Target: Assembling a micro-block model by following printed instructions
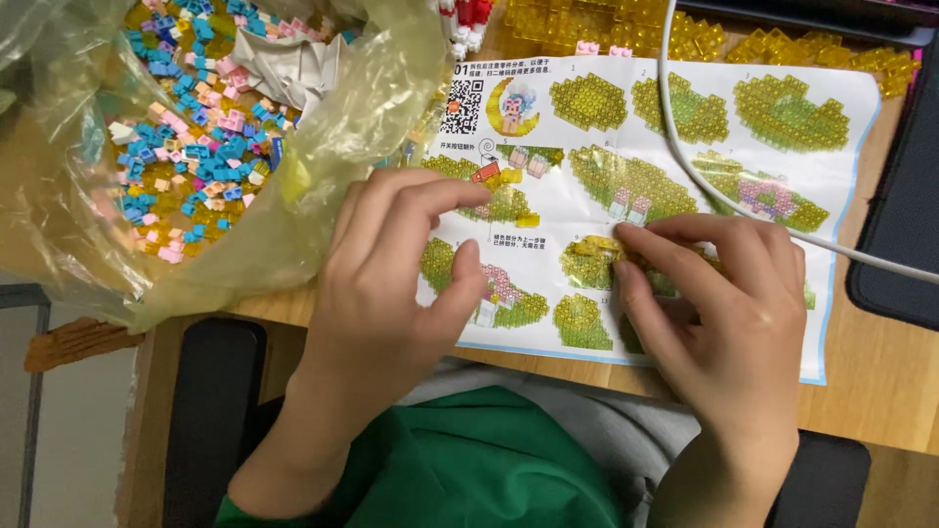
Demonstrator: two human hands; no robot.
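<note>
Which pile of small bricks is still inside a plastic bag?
The mixed blue, pink and yellow bricks at upper left sit in the clear plastic bag; the yellow transparent bricks along the top edge lie bare.

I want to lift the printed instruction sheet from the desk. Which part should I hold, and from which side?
Probably the sheet's lower right corner, coming from the right. That corner lies bare on the wooden desk, while the left hand and right hand cover the middle, the plastic bag overlaps the left edge, and a white cable crosses the upper part.

Both hands rest on the instruction sheet [685, 186]; the right hand [724, 303] pinches a yellow brick piece [595, 246], the left hand [391, 284] loosely curled.
</note>
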